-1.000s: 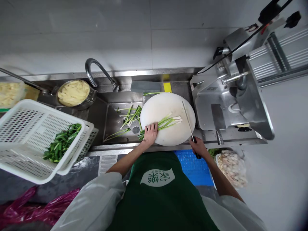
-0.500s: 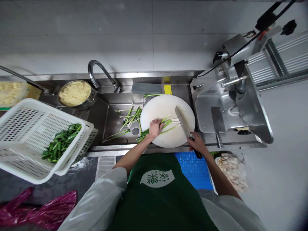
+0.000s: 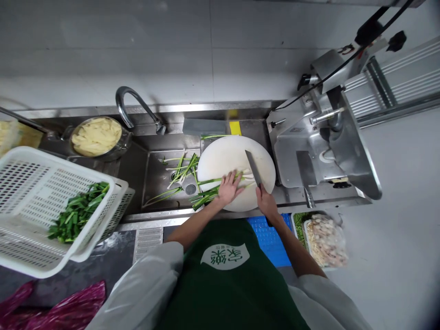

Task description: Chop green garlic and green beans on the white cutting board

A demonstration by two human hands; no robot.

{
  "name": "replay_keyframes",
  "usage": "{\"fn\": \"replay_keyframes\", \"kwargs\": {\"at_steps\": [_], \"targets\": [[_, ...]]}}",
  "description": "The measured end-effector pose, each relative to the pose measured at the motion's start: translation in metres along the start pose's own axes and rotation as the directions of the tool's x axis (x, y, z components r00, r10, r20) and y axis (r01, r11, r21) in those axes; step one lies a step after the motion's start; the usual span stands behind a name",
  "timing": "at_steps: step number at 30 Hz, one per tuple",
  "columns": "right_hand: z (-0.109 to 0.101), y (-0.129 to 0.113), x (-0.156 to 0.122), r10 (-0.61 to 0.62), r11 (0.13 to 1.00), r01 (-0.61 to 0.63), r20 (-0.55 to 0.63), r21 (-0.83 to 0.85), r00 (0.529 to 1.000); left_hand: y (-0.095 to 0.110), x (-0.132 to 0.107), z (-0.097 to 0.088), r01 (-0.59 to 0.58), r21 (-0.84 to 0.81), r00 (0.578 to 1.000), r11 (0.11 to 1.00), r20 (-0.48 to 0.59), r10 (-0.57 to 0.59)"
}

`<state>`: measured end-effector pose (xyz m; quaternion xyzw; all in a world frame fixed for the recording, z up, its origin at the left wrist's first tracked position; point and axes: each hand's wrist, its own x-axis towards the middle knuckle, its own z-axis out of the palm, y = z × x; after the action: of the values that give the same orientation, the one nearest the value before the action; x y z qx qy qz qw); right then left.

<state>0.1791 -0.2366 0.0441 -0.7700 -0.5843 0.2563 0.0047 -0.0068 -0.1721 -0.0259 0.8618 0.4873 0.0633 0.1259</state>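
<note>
A: Head view. Specify the right grip (image 3: pixel 267 204).
B: Clenched around the handle of the cleaver (image 3: pixel 253 168); the blade extends forward of this grip, over the cutting board (image 3: pixel 222 156).
A: Specify the left grip (image 3: pixel 228 189).
B: Unclenched, laid across the scallions (image 3: pixel 207 196) on that board; white ends project to its right, green ends to its left.

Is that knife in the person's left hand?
No, the right hand grips the knife, while the left hand lies on the green onions.
</note>
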Motion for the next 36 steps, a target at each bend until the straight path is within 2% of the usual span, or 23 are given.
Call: {"fn": "replay_keyframes", "kwargs": {"at_steps": [2, 4, 7, 9, 13, 18, 21, 23, 27, 31, 33, 36], "targets": [[0.006, -0.012, -0.010, 0.051, 0.990, -0.052, -0.008, -0.131, 0.999, 0.005, -0.003, 0.004, -0.005, 0.033, 1.000, 0.999, 0.015, 0.005], [0.016, -0.026, -0.018, 0.061, 0.974, -0.054, 0.024, -0.221, 0.998, 0.007, -0.004, 0.007, -0.010, 0.054, 0.997, 0.998, 0.075, 0.006], [0.036, -0.046, -0.026, 0.061, 0.960, -0.034, 0.089, -0.277, 0.994, 0.005, -0.003, 0.011, -0.023, 0.066, 0.985, 0.998, 0.173, 0.011], [0.048, -0.054, -0.028, 0.075, 0.958, -0.041, 0.111, -0.285, 0.991, 0.004, -0.004, 0.012, -0.059, 0.051, 0.980, 0.997, 0.194, 0.048], [0.062, -0.060, -0.030, 0.094, 0.956, -0.060, 0.105, -0.289, 0.990, 0.002, -0.005, 0.013, -0.086, 0.009, 0.976, 0.996, 0.199, 0.083], [0.067, -0.054, -0.043, 0.098, 0.956, -0.068, 0.094, -0.284, 0.991, 0.003, -0.004, 0.014, -0.049, -0.036, 0.978, 0.998, 0.199, 0.056], [0.065, -0.046, -0.048, 0.100, 0.958, -0.062, 0.125, -0.281, 0.987, 0.004, -0.003, 0.014, -0.041, -0.060, 0.982, 0.997, 0.182, 0.052], [0.060, -0.043, -0.040, 0.110, 0.954, -0.068, 0.131, -0.291, 0.985, 0.005, -0.003, 0.015, -0.042, -0.070, 0.985, 0.997, 0.164, 0.053], [0.042, -0.039, 0.005, 0.099, 0.961, -0.058, 0.140, -0.270, 0.985, 0.008, -0.001, 0.015, 0.006, -0.088, 0.995, 0.996, 0.102, 0.004], [0.014, -0.029, 0.043, -0.034, 0.986, 0.054, 0.131, -0.159, 0.991, 0.010, 0.000, 0.008, 0.049, -0.094, 0.995, 0.994, 0.095, -0.040], [0.004, -0.026, 0.045, -0.086, 0.988, 0.102, 0.132, -0.115, 0.987, 0.008, -0.003, 0.000, 0.067, -0.084, 0.997, 0.994, 0.049, -0.064], [0.006, -0.034, 0.025, -0.051, 0.978, 0.073, 0.112, -0.198, 0.992, -0.001, -0.012, -0.010, 0.114, -0.072, 0.993, 0.991, -0.011, -0.115]]}}
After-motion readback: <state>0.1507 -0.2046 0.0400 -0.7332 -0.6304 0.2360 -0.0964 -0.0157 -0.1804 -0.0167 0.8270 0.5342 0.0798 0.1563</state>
